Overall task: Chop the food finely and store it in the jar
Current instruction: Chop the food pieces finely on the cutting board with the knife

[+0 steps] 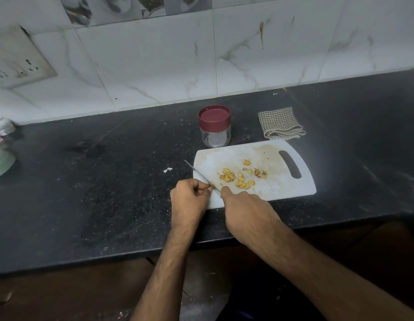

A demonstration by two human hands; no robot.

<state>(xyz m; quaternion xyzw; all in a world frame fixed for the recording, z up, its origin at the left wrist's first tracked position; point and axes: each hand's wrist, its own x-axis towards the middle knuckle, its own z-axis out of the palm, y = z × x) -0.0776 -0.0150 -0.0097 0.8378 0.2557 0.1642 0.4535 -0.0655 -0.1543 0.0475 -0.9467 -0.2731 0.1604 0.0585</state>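
Chopping step in hand, not yet finished. On the white cutting board (277, 188), a small heap of yellow food slices (236, 178), still rather coarse, with a few loose pieces and brownish scraps just beside. Right hand (245, 205) curled around the handle of a thin knife (199, 173), blade pointing left and away, tip beyond the left edge of the board. Left hand (189, 198) close against the blade, fingers curled and seeming to pinch or wipe it; impossible to tell if a small piece sits between the fingertips. Both hands near together at the near left corner of the board. Jar (215, 127) upright on the dark counter (97, 181), just behind the board, seemingly empty, maroon lid still on. Folded checked cloth (281, 123) to its right. Next, probably: blade back over the heap for finer cuts, fingertips kept clear; afterwards lid off before any transfer to the jar.
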